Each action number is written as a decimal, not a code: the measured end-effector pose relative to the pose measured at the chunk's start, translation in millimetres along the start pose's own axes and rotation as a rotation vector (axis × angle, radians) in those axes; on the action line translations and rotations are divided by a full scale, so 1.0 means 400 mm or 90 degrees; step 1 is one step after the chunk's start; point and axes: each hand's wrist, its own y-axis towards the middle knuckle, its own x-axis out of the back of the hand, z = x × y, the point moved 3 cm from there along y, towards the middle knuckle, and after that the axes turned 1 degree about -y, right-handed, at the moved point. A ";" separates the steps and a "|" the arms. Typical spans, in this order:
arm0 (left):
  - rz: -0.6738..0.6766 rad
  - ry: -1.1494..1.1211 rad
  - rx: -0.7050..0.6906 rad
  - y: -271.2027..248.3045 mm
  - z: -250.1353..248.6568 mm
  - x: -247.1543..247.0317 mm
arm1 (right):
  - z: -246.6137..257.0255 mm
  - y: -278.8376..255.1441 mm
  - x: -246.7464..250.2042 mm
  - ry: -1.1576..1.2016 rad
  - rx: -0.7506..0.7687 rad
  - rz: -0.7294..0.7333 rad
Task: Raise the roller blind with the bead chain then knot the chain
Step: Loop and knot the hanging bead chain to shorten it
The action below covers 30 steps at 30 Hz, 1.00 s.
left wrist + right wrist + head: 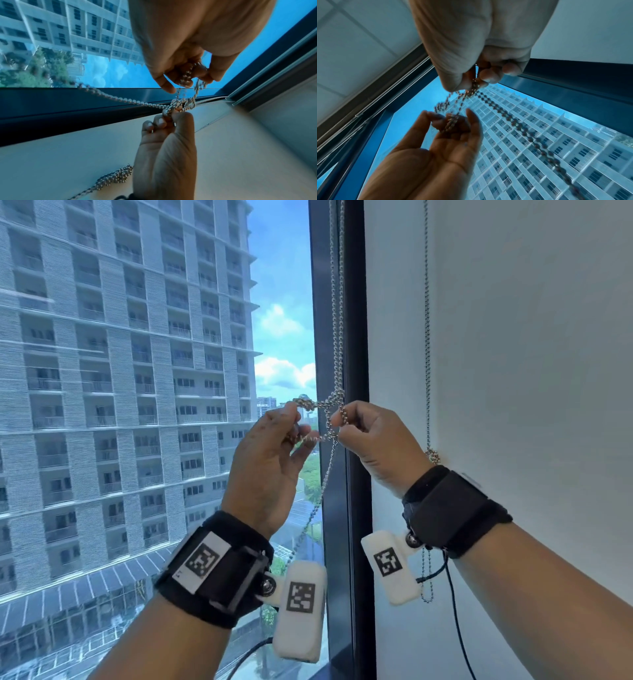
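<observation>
The silver bead chain hangs doubled down the dark window frame. At chest height it is twisted into a loose loop between my hands. My left hand pinches the loop's left end, fingers curled round the beads. My right hand pinches the right side with thumb and fingertips. Below the hands the slack chain runs down behind my left wrist. The glass is uncovered; the blind itself is out of view above.
A second bead chain hangs against the white surface on the right, with a knotted clump just behind my right wrist. A tall apartment block shows through the glass.
</observation>
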 end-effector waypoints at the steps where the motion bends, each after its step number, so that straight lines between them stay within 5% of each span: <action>1: 0.009 -0.020 0.005 -0.002 0.001 -0.003 | -0.007 -0.004 -0.003 0.005 -0.008 -0.007; 8: -0.039 0.079 0.154 -0.006 0.029 0.018 | -0.043 -0.003 -0.002 0.009 -0.046 -0.025; 15: 0.021 0.523 0.152 -0.032 0.066 0.047 | -0.102 -0.022 0.001 0.009 -0.116 0.003; 26: 0.082 0.592 0.166 -0.033 0.047 0.028 | -0.109 -0.024 0.021 0.065 -0.145 -0.009; 30: 0.231 0.470 0.246 -0.052 0.043 0.004 | -0.132 -0.017 0.040 0.094 -0.168 -0.024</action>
